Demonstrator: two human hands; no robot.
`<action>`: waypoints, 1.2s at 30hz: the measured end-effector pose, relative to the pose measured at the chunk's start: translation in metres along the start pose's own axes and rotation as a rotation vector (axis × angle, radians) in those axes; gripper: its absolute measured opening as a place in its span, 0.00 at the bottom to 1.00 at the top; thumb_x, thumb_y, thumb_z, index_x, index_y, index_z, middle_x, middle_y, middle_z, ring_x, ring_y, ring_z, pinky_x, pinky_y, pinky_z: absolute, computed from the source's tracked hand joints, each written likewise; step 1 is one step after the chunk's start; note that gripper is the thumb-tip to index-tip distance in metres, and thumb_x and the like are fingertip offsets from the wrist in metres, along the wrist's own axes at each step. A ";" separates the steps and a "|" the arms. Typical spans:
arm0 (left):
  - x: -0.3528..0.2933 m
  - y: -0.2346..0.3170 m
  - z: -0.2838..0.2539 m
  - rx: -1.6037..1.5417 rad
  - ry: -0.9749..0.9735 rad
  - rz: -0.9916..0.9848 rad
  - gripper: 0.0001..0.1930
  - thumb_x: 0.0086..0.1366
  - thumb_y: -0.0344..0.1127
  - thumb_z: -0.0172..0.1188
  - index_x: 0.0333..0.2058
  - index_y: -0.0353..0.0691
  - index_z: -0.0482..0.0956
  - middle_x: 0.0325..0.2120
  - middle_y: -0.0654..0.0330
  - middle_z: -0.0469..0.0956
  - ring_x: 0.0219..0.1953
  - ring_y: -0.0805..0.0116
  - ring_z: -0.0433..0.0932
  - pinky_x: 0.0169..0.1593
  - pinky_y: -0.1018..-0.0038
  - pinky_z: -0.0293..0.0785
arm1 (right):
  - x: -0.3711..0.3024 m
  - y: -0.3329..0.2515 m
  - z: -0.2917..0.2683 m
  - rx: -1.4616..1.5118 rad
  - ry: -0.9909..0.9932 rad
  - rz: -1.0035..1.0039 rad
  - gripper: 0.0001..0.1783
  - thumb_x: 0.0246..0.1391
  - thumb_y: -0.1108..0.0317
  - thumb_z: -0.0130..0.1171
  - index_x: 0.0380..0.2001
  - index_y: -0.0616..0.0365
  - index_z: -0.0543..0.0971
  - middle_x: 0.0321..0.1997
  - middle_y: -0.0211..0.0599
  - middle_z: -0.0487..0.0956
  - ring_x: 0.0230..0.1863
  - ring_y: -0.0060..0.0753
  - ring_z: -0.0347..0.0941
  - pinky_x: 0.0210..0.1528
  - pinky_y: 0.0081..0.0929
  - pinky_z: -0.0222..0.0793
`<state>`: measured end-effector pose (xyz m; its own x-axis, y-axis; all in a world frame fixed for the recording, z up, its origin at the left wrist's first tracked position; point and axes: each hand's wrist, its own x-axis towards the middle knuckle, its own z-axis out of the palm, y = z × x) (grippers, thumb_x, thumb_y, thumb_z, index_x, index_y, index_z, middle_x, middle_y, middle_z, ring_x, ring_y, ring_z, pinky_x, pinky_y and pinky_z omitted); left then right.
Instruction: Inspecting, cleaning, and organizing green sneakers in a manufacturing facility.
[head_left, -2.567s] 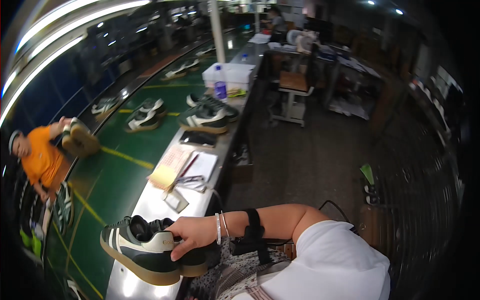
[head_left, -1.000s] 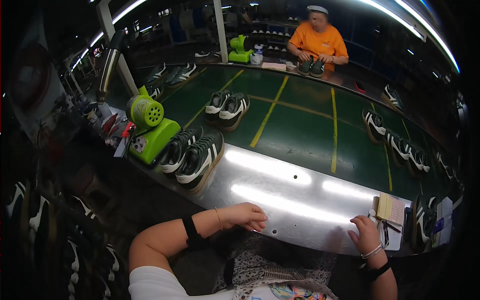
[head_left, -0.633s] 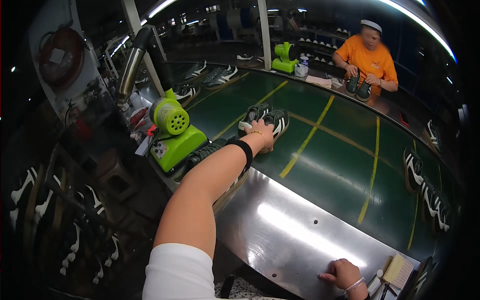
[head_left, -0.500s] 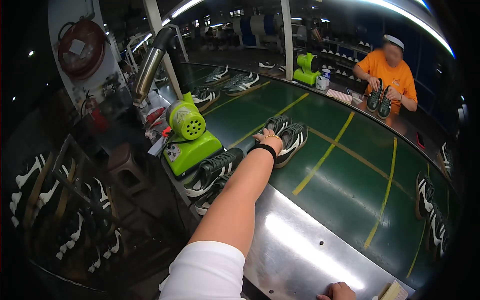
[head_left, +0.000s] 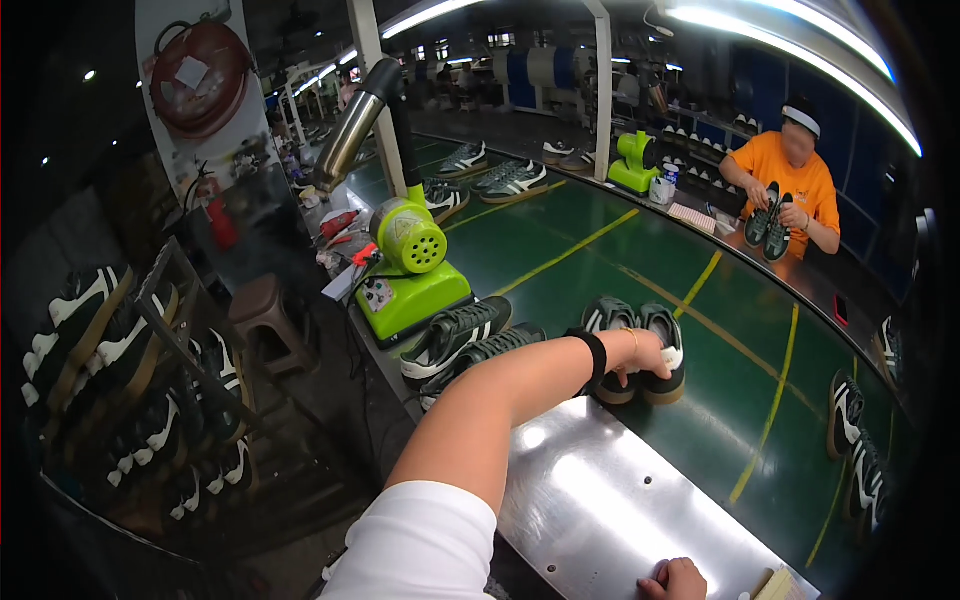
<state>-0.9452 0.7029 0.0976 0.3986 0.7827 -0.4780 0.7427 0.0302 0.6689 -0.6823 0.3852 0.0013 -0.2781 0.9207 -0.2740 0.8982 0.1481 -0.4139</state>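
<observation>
My left arm reaches over the green conveyor belt (head_left: 600,240). At its end my left hand (head_left: 645,354) closes on the heel of a dark green sneaker (head_left: 663,330) with white trim and a brown gum sole. Its mate (head_left: 608,318) stands close beside it, partly behind the hand, and both toes point away from me. Near the bottom edge, my right hand (head_left: 677,580) rests on the shiny metal plate (head_left: 600,485), fingers curled. Whether those fingers hold anything is hidden. More sneakers (head_left: 460,335) of the same kind stand left of my forearm.
A lime-green blower (head_left: 415,290) with a metal nozzle stands at the belt's left edge. Shoe racks (head_left: 150,350) and a brown stool (head_left: 270,320) are at left. Across the belt, a person in orange (head_left: 790,170) holds two sneakers. More sneakers (head_left: 848,415) lie on the right.
My left hand and the pair of sneakers have come nearer and to the right on the belt. The pair has turned, and the hand is now at a heel. The view has shifted slightly.
</observation>
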 end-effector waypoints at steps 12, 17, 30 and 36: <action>-0.205 -0.021 0.189 0.247 -0.420 0.705 0.23 0.53 0.46 0.62 0.44 0.37 0.73 0.31 0.46 0.78 0.30 0.54 0.79 0.33 0.66 0.75 | -0.035 -0.069 0.034 0.911 0.705 0.092 0.39 0.51 0.57 0.58 0.61 0.61 0.55 0.58 0.48 0.62 0.58 0.45 0.60 0.59 0.36 0.55; -0.205 -0.067 0.188 -0.011 0.321 0.550 0.28 0.52 0.45 0.67 0.47 0.37 0.68 0.38 0.55 0.69 0.33 0.63 0.73 0.41 0.71 0.71 | -0.040 -0.052 0.052 0.976 0.607 0.215 0.46 0.44 0.74 0.58 0.64 0.60 0.46 0.53 0.50 0.69 0.52 0.40 0.70 0.53 0.30 0.66; -0.186 -0.103 0.217 -1.250 -0.121 0.156 0.28 0.54 0.16 0.44 0.55 0.34 0.62 0.49 0.52 0.71 0.48 0.59 0.75 0.50 0.67 0.74 | -0.046 -0.028 0.078 1.801 0.632 0.194 0.30 0.47 0.85 0.42 0.57 0.64 0.63 0.53 0.42 0.72 0.51 0.36 0.72 0.53 0.30 0.68; -0.182 -0.119 0.238 -1.534 -0.264 0.167 0.24 0.61 0.21 0.48 0.57 0.35 0.61 0.51 0.51 0.71 0.49 0.59 0.75 0.51 0.66 0.75 | -0.044 -0.044 0.083 1.992 0.563 0.096 0.24 0.55 0.80 0.45 0.57 0.64 0.64 0.53 0.43 0.72 0.50 0.35 0.73 0.51 0.30 0.71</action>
<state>-0.9783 0.4084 -0.0307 0.6188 0.7200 -0.3142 -0.4893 0.6661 0.5629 -0.7379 0.3086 -0.0404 0.1954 0.9428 -0.2702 -0.7231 -0.0476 -0.6891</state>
